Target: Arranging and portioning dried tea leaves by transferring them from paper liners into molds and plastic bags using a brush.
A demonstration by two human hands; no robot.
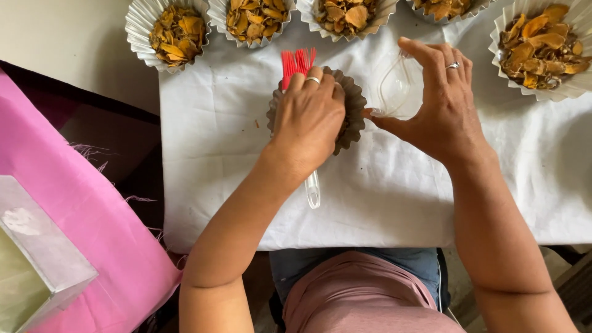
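Note:
My left hand (306, 120) is closed around a brush with red bristles (297, 62) and a clear handle (313, 190), pressing it into a dark fluted mould (354, 102) on the white cloth (209, 154). The hand covers most of the mould. My right hand (441, 102) grips a clear plastic container (394, 92) just to the right of the mould, thumb and fingers wrapped around its rim. Both hands wear a ring.
Several white fluted paper cups filled with dried orange-brown slices line the far edge: one at the left (172, 32), one beside it (254, 18), one at the right (542, 46). A pink cloth (92, 222) and a shiny box (37, 259) lie at the left.

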